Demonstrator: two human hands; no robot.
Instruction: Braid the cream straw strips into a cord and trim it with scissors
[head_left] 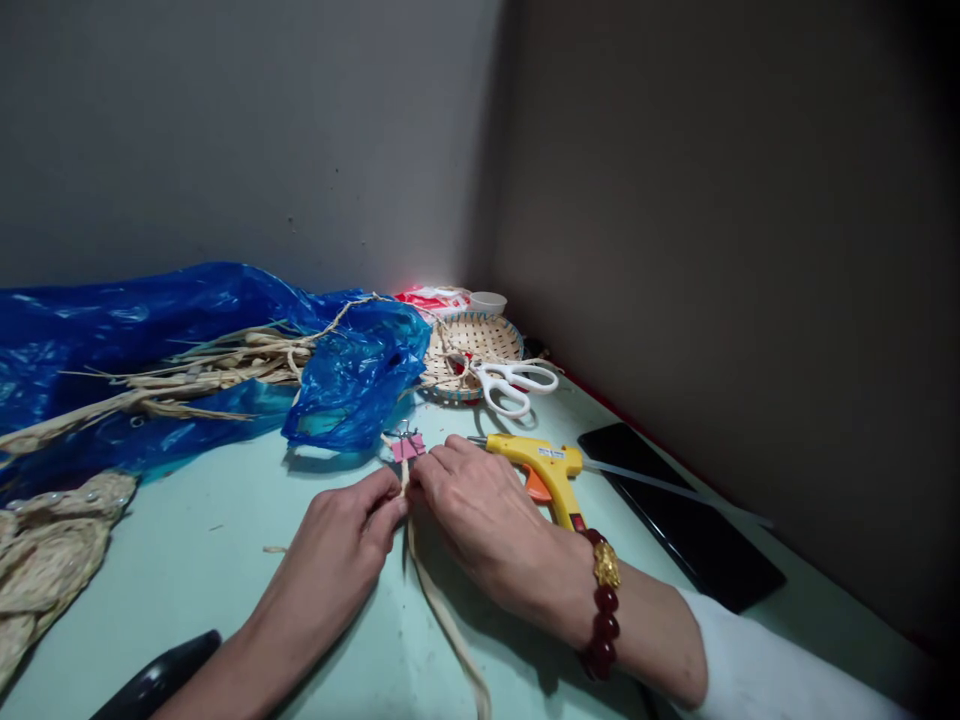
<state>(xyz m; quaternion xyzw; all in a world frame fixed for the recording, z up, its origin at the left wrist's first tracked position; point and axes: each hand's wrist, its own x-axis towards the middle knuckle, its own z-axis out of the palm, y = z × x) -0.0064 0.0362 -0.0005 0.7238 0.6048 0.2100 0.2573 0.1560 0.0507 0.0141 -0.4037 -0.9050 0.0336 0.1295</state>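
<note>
A grey left wall [225, 130] and a darker right wall [712, 250] meet behind a pale green bench [202, 560]. A crumpled blue bag [367, 370] covers the back left of the bench, with a bundle of dry straw [225, 362] lying on it. The right hand [487, 525], its arm in a white sleeve [757, 640], and the left hand [341, 535] come together near the middle. A woven piece [52, 560] sits at the left edge, a flat black slab [697, 535] at the right. The basket [495, 340] stands at the back, and the yellow glue gun [547, 465] lies just beyond the right hand, a long glue stick [652, 480] reaching from its rear across the slab. The pale strand [446, 615] runs from between the 2 hands down toward the near edge. The left thumb and index finger are clamped on its upper part; the right fingers are bunched against it from the other side, just beside the left tips, but whether they grip cannot be told, as the tips are partly hidden. White-handled scissors [510, 385] rest with their blades in the basket. A bracelet [606, 610] of dark red beads with 1 gold charm circles the right wrist. Just beyond the fingers, a pink clip [408, 447] bites the strand's top end.
</note>
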